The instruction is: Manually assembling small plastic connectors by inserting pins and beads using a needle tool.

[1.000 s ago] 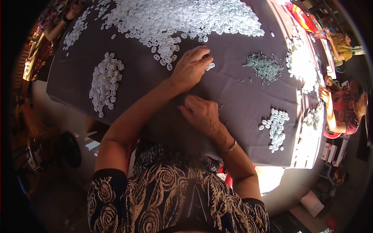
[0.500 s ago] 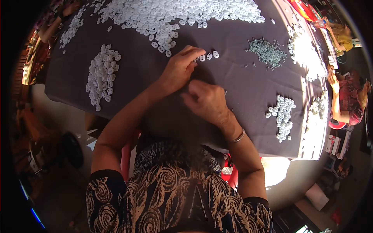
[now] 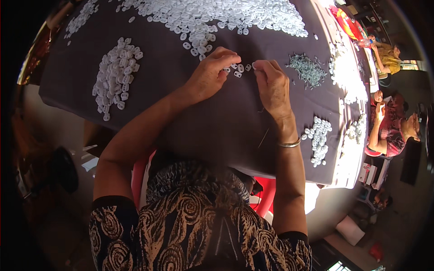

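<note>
Several small white oval plastic pieces with holes (image 3: 241, 68) lie loose on the dark cloth between my two hands. My left hand (image 3: 209, 76) is beside them, its fingers curled in and thumb near the index finger. One white piece shows at its fingertips; whether anything is inside the fingers is hidden. Just right of the loose pieces, my right hand (image 3: 274, 86) pinches thumb and index finger together, with a bit of white showing at the tips. A metal bangle circles that wrist.
A large heap of white pieces (image 3: 217, 16) covers the far side of the dark tablecloth (image 3: 194, 131). Smaller piles lie left (image 3: 117, 72) and right (image 3: 320, 137). Small grey-green nail-like pins (image 3: 307, 70) form a pile at right. Other people sit along the sunlit right edge.
My right hand has moved up and to the right, away from my left hand, to the loose white pieces. The left hand stays nearly in place.
</note>
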Motion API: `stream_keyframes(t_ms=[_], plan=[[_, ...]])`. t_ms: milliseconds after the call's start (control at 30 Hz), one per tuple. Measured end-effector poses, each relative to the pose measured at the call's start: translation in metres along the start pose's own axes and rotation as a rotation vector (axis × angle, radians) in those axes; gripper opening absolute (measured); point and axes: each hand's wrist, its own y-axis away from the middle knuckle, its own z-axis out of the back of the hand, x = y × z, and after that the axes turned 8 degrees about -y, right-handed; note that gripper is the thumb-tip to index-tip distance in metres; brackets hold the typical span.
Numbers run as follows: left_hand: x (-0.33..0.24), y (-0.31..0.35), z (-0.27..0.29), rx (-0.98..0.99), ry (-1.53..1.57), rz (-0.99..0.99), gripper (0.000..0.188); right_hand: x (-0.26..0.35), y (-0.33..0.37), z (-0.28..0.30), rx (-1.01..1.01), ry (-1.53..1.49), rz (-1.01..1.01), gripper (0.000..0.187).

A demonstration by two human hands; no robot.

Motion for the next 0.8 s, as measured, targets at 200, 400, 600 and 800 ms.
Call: stream_keyframes(t_ms=[200, 400, 600, 800], plan=[[0.004, 0.002, -0.003, 0.0, 0.058, 0.013, 0.052, -0.008, -0.023, 0.002, 0.255, 0.076, 0.056, 0.013], [-0.004, 0.0, -0.001, 0.035, 0.109, 0.01, 0.053, -0.012, -0.031, 0.003, 0.381, 0.017, -0.038, 0.015], [-0.007, -0.005, -0.005, -0.077, -0.16, -0.099, 0.046, -0.018, -0.039, 0.001, 0.335, 0.013, 0.09, 0.015], [-0.008, 0.006, -0.007, 0.016, -0.404, -0.092, 0.047, -0.009, -0.026, -0.002, 0.312, -0.06, 0.044, 0.011]])
